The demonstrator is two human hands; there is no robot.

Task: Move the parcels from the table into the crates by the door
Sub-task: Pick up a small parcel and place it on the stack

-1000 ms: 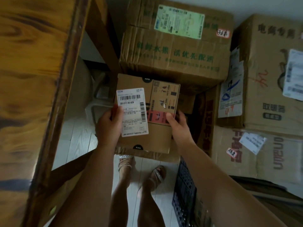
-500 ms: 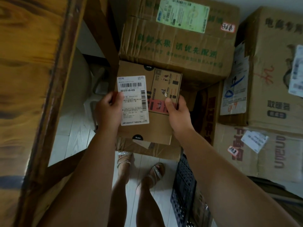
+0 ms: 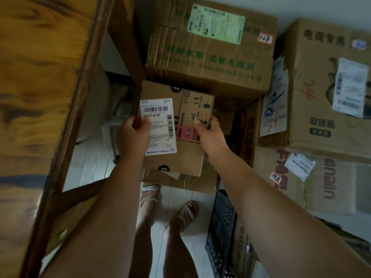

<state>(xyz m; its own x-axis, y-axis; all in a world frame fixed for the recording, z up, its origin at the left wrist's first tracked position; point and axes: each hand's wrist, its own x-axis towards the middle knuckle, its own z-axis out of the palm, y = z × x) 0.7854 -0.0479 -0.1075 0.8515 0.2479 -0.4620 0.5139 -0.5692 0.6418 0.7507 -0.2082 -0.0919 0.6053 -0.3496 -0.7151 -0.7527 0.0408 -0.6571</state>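
Labelled parcel (image 3: pixel 176 125) is drifting slightly further beyond the black crate (image 3: pixel 220 221), hanging past its far-left corner, not over it. Left grip (image 3: pixel 132 135) and right grip (image 3: pixel 210 135) are still pinching its side edges, thumbs on top. Probably needing steering back toward the crate.

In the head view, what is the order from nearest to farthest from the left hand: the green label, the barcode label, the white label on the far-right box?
1. barcode label, on the held parcel, touching the left hand.
2. green label, on the large box ahead.
3. white label, on the far-right box.
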